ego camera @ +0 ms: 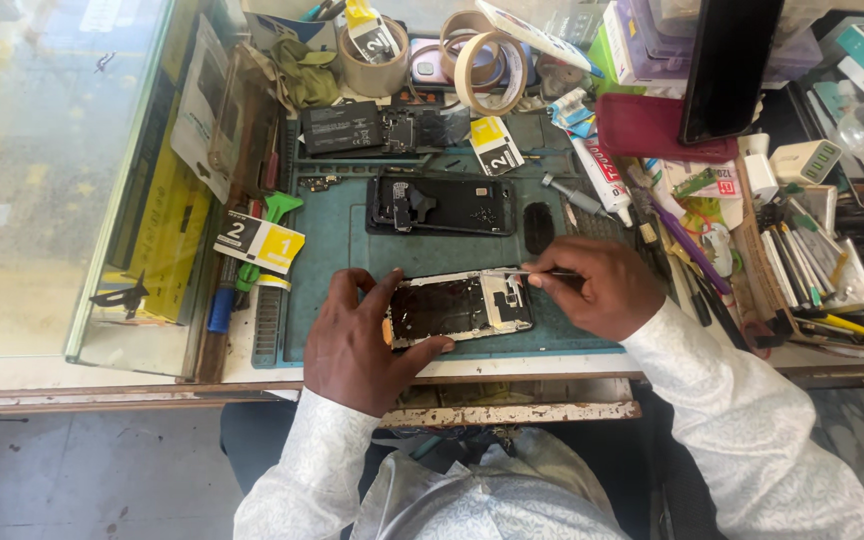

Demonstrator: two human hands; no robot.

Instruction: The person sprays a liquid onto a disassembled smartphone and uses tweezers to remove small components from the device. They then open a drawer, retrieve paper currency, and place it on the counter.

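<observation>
Near the tabletop's (552,365) front edge, on a teal rubbery mat (337,235), the left hand (357,345) is pinching a flat opened phone frame (459,307) by its end. The right hand (600,288) is closing around thin metal tweezers (522,272), tips touching the frame's upper corner.

Bright daylight is washing over the scene, and the clear glass counter panel (52,170) on the left is glaring pale and hazy. Soft shadows are falling under the hands. Wide-lens distortion is bending the edges, while the centre is staying sharp.
</observation>
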